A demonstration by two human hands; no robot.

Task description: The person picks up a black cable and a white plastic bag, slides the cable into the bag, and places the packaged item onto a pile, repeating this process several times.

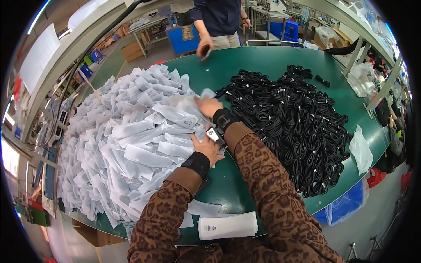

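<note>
A large heap of white translucent bags (140,155) covers the left half of the table. My left hand (208,148) lies at the heap's right edge, its thumb and fingers apart. Beside its fingertips is a small black object with a white top (213,134). Farther back, my right hand (208,106) reaches across to the same edge of the heap, against the bags. Motion smears its fingers, so whether they grip a bag is unclear. To the right of my hands spreads a pile of coiled black cables (289,118), each coil tied in a bundle.
A flat stack of white bags (228,226) sits at the near edge of the green table (228,184). A loose clear bag (361,150) lies at the right rim. Across the table, another person's hand (205,46) holds something dark. One coil (322,81) lies apart from the pile.
</note>
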